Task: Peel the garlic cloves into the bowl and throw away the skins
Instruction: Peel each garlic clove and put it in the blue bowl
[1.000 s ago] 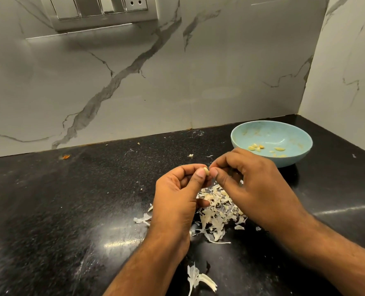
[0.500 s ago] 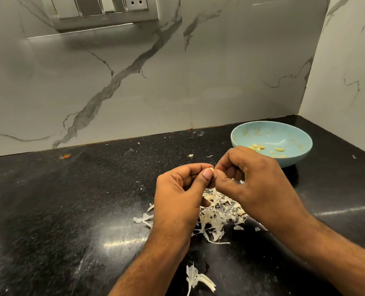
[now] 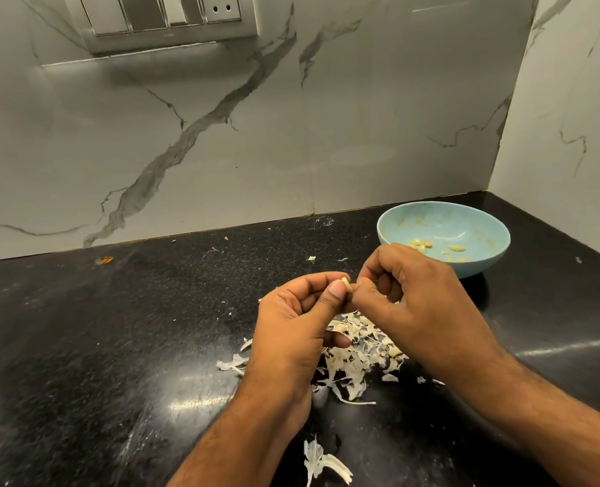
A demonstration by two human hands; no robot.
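My left hand (image 3: pixel 291 321) pinches a small pale garlic clove (image 3: pixel 347 285) between thumb and forefinger. My right hand (image 3: pixel 411 304) meets it from the right, its curled fingertips pinching at the same clove. Both hands hover above a heap of white garlic skins (image 3: pixel 351 360) on the black counter. A light blue bowl (image 3: pixel 442 219) stands behind my right hand at the back right, with several peeled cloves (image 3: pixel 456 248) lying in it.
The black granite counter (image 3: pixel 98 346) meets marble walls behind and at the right, forming a corner by the bowl. A loose skin piece (image 3: pixel 323 462) lies near the front edge, small scraps (image 3: pixel 311 258) are scattered about, and a switch panel (image 3: pixel 165 19) hangs on the wall.
Both hands have stayed above the skin heap, shifting slightly. My right fingers have worked at the clove, and more of its pale tip shows beside my left thumb.
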